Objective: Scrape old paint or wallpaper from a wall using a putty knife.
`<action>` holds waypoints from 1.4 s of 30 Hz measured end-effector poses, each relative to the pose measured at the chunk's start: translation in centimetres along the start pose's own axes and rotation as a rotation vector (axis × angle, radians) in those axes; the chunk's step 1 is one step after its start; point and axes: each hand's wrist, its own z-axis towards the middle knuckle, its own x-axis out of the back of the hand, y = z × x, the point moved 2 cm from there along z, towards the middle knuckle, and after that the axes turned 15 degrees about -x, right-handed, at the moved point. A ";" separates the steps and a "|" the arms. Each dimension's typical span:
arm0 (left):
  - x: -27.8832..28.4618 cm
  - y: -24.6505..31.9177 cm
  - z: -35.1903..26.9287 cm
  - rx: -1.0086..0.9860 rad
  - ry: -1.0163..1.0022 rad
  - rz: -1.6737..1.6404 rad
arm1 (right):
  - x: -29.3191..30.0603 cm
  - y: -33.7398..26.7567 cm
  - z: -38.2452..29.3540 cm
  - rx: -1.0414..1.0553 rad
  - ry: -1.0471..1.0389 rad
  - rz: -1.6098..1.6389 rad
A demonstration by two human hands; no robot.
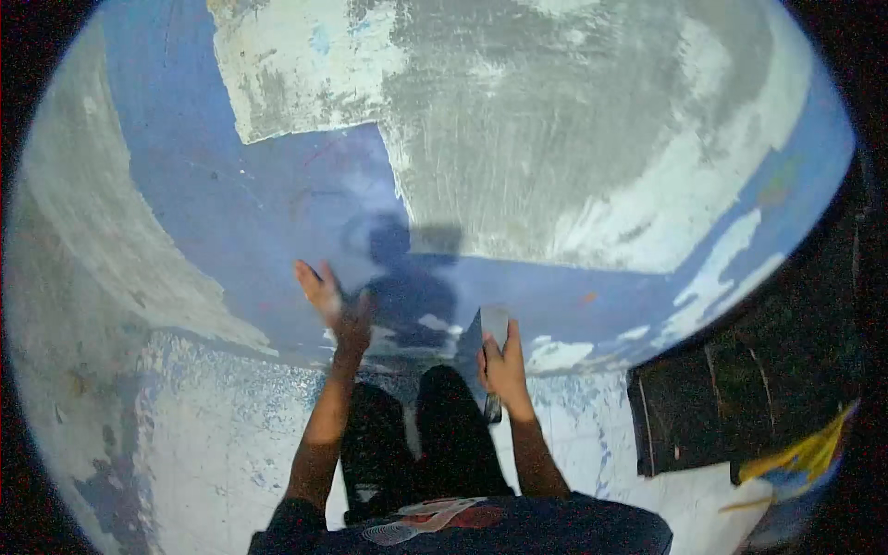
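Note:
A scraper (494,320) with a flat metal blade and a dark handle is gripped in my right hand (504,368), blade pointing up the wall. My left hand (336,305) is empty, its fingers spread and partly blurred. It is close to the blue painted wall (277,201); whether it touches the surface I cannot tell. Above and to the right, the blue paint ends in a ragged edge against a bare grey and white patch (485,166). Smaller white patches (558,354) mark the wall's lower part. My shadow falls across the blue paint between my hands.
Paint flakes (277,388) are strewn over the pale floor (201,479) along the wall's foot. My knees (444,416) are close to the wall. To the right stands a dark panel-like object (701,409), with a yellow and blue sheet or bag (798,451) near it.

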 end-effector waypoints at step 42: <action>-1.4 12.2 3.5 0.391 -0.221 -1.009 | -6.4 -9.0 -2.0 0.301 -0.316 -0.042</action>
